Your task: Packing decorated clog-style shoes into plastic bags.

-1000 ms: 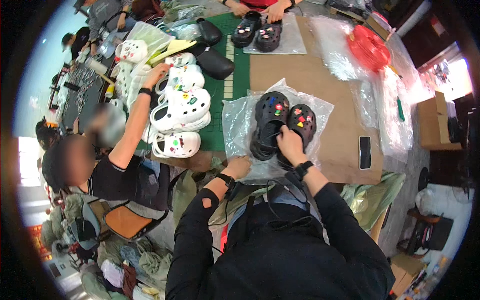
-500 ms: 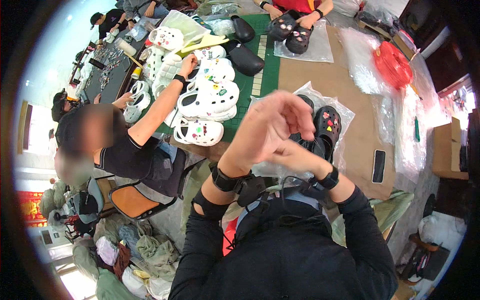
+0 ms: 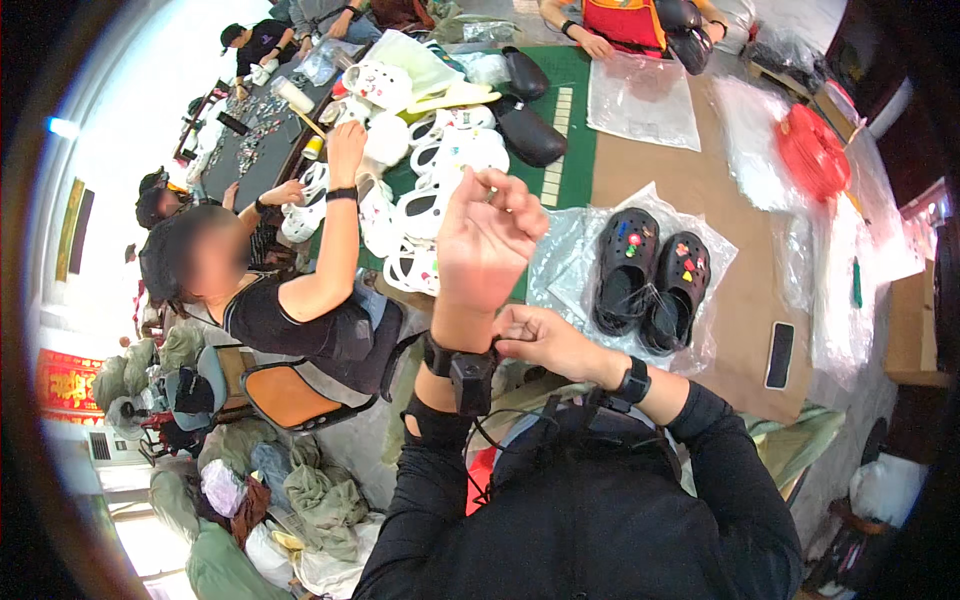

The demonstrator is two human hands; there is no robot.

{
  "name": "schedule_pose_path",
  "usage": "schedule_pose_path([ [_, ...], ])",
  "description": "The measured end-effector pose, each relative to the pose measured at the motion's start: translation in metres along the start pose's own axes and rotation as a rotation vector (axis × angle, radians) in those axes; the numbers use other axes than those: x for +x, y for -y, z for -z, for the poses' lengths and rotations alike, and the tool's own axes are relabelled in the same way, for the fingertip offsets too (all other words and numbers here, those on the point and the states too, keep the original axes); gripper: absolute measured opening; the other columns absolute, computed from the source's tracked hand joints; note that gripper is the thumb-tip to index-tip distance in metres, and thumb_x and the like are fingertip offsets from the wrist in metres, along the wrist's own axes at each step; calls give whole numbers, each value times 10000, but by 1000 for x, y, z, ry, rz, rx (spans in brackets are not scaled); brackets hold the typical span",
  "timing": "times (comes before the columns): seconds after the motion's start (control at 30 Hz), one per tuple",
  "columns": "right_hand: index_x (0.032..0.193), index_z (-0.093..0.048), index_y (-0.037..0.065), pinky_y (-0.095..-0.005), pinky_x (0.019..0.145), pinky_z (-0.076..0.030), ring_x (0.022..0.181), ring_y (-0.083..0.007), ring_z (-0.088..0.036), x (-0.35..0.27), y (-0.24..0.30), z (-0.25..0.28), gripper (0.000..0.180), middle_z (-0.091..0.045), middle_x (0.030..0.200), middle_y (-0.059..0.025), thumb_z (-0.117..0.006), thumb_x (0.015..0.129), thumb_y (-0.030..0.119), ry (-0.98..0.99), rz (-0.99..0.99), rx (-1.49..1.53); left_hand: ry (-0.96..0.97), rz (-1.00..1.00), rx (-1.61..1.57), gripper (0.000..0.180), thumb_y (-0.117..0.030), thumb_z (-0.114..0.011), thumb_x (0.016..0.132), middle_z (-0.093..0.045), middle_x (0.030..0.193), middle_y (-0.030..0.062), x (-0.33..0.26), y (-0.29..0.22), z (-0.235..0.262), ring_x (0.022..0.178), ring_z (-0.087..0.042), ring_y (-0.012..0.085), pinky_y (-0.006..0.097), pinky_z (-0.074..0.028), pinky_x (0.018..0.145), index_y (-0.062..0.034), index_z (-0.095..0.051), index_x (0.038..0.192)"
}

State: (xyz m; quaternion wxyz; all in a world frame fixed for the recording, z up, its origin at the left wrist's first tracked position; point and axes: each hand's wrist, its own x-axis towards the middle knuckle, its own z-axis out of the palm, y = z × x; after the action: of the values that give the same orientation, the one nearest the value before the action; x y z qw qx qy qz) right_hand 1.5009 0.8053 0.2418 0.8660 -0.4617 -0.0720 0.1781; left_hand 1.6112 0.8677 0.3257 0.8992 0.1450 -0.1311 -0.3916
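Note:
My left hand (image 3: pixel 492 235) is raised in front of me, palm turned up, its fingers loosely bent and holding nothing. A black wrist strap (image 3: pixel 438 356) with a small box-shaped camera (image 3: pixel 471 382) circles my left wrist. My right hand (image 3: pixel 552 345) reaches across to that wrist, its fingers pinched at the strap's edge; the exact grip is partly hidden. Beyond my hands, a pair of black clogs (image 3: pixel 626 262) with colourful charms lies on a clear plastic bag (image 3: pixel 712 272) on the table.
White clogs (image 3: pixel 415 212) pile up at the left beside a co-worker (image 3: pixel 300 290). Black clogs (image 3: pixel 530 130) lie on the green mat (image 3: pixel 568 75). Another person (image 3: pixel 620 25) handles black clogs across the table. A phone (image 3: pixel 780 355), red coil (image 3: pixel 812 150) and plastic bags (image 3: pixel 745 130) lie right.
My left hand has moved left and its palm has turned up. My right hand has shifted left to the left wrist strap. The person opposite has lifted the black clogs off their bag.

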Motion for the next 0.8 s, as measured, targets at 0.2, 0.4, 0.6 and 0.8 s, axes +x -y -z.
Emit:
schedule_pose_path([
  [0.2, 815, -508, 37, -210, 661, -430, 737, -45, -523, -10, -8, -1, 77, -555, 816, 6, -572, 832, -2, -87, 71, -51, -179, -299, 523, 237, -249, -421, 933, -524, 793, 51, -1, -10, 31, 723, -493, 162, 301, -413, 670, -45, -516, 858],
  [0.4, 782, -500, 39, -203, 655, -402, 731, -49, -483, -12, -1, -9, 108, -533, 828, 0, -587, 816, -16, -141, 109, -108, -193, -484, 760, 214, -191, -433, 926, -544, 733, 60, 1, -21, 24, 706, -533, 144, 280, -435, 657, -16, -527, 846],
  [0.6, 839, -496, 34, -223, 746, -410, 845, -74, -499, -5, 7, -10, 80, -545, 931, -43, -549, 834, -25, -48, 140, -72, -148, -671, 795, 297, -224, -378, 939, -492, 644, 36, -4, -39, 2, 602, -451, 139, 267, -365, 592, -28, -513, 761],
  [0.8, 882, -498, 23, -282, 891, -401, 982, -137, -529, 3, 22, -18, 55, -588, 1032, -94, -509, 857, -24, 102, 150, 123, 132, -317, -205, 314, -281, -368, 941, -421, 607, -9, -8, -51, -16, 568, -366, 109, 246, -320, 570, -72, -475, 732],
])
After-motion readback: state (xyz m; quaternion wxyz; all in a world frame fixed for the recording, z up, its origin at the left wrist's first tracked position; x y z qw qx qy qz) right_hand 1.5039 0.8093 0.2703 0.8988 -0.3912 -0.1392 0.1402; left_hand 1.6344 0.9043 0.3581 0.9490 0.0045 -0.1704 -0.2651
